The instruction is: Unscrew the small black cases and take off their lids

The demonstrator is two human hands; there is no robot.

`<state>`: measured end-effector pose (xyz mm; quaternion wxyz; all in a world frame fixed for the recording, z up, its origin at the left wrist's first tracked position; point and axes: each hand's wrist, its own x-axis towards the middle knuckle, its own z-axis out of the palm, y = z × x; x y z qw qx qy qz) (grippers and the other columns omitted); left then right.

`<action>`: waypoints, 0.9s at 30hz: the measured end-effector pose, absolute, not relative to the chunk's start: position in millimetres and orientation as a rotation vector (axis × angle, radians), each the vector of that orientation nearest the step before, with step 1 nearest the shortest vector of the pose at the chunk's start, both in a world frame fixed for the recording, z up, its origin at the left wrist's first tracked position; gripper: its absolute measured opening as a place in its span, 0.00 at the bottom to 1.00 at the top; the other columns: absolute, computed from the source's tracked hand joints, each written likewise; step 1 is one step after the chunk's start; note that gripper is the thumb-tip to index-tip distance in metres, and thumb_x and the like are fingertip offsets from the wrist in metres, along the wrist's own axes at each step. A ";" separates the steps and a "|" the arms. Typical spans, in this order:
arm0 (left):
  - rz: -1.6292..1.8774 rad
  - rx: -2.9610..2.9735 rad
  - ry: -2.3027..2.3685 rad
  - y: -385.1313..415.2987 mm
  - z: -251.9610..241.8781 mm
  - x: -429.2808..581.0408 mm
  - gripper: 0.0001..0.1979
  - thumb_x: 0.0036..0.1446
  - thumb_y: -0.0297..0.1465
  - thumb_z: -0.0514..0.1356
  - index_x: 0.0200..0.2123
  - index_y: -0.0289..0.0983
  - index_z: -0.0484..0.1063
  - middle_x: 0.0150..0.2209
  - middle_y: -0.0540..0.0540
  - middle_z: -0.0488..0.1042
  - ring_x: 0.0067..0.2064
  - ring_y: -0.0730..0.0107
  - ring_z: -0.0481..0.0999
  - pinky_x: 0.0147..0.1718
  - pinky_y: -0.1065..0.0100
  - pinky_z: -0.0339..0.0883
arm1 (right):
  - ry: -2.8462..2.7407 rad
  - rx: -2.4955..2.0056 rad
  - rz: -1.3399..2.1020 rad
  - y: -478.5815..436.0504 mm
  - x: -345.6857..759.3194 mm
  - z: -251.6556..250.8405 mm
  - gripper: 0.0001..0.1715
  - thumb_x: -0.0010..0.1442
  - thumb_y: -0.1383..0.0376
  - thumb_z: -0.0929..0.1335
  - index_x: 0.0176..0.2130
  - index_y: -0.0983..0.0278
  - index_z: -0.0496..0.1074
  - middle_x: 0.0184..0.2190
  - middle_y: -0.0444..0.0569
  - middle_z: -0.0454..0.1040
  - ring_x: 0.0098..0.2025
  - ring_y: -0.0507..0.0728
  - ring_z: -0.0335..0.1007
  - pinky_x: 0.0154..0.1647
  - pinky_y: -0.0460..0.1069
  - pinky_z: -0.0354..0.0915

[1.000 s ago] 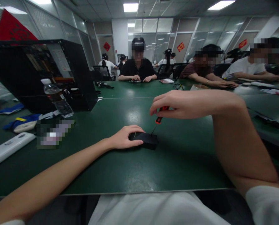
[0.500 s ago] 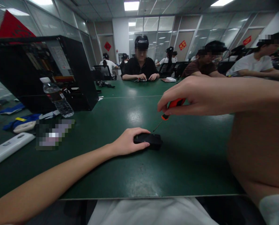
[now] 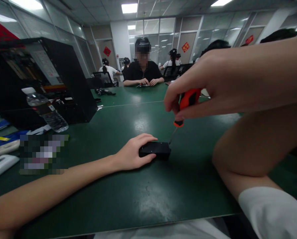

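A small black box-shaped device (image 3: 160,150) lies on the green table, with tiny light dots on its top face. My left hand (image 3: 136,152) grips its left end between thumb and fingers. My right hand (image 3: 200,88) is closed around the handle of a red and black screwdriver (image 3: 188,99), above and to the right of the device. The shaft slants down to the left, and its tip is at the device's far right corner. Whether the tip touches it I cannot tell. My right fingers hide part of the handle.
An open black computer case (image 3: 61,73) stands at the left, with a plastic water bottle (image 3: 47,111) leaning in front. A white object (image 3: 2,167) and blue-and-white items (image 3: 9,141) lie nearby. Across the green table (image 3: 118,114) sits a person (image 3: 144,68) in black.
My right hand has come nearer, and the screwdriver tip has shifted right and down to the device's right corner. The view has turned right. My left hand keeps its grip.
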<state>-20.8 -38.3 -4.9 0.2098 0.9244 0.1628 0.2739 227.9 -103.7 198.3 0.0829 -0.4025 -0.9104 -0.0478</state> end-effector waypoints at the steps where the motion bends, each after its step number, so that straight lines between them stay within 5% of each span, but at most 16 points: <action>1: 0.785 2.576 0.429 -37.5 -4.9 -21.0 0.23 0.60 0.33 0.65 0.57 0.35 0.69 0.56 0.37 0.74 0.56 0.57 0.75 0.57 0.59 0.68 | -2.774 -1.189 -0.181 -100.1 227.5 198.9 0.15 0.62 0.47 0.69 0.37 0.51 0.80 0.27 0.39 0.78 0.22 0.51 0.67 0.20 0.48 0.55; 10: 0.784 2.581 0.369 -37.8 -6.1 -21.2 0.22 0.59 0.33 0.65 0.56 0.35 0.70 0.55 0.37 0.73 0.56 0.55 0.75 0.58 0.56 0.69 | -2.999 -1.050 0.003 -75.9 193.8 188.5 0.13 0.65 0.62 0.65 0.42 0.61 0.79 0.36 0.41 0.81 0.32 0.50 0.72 0.31 0.44 0.63; 20: 0.854 2.567 0.352 -41.3 -4.7 -21.1 0.15 0.63 0.32 0.62 0.52 0.35 0.74 0.52 0.37 0.75 0.54 0.57 0.76 0.57 0.56 0.70 | -3.076 -0.927 0.013 -61.4 180.6 182.4 0.14 0.61 0.62 0.68 0.45 0.60 0.80 0.42 0.45 0.82 0.43 0.57 0.76 0.41 0.49 0.66; 27: 0.905 2.565 0.363 -40.3 -4.5 -20.9 0.12 0.69 0.28 0.54 0.46 0.34 0.77 0.49 0.39 0.76 0.52 0.62 0.77 0.55 0.60 0.71 | -3.066 -0.922 0.007 -64.2 182.0 180.8 0.15 0.63 0.64 0.67 0.47 0.63 0.80 0.41 0.44 0.82 0.40 0.53 0.75 0.40 0.47 0.64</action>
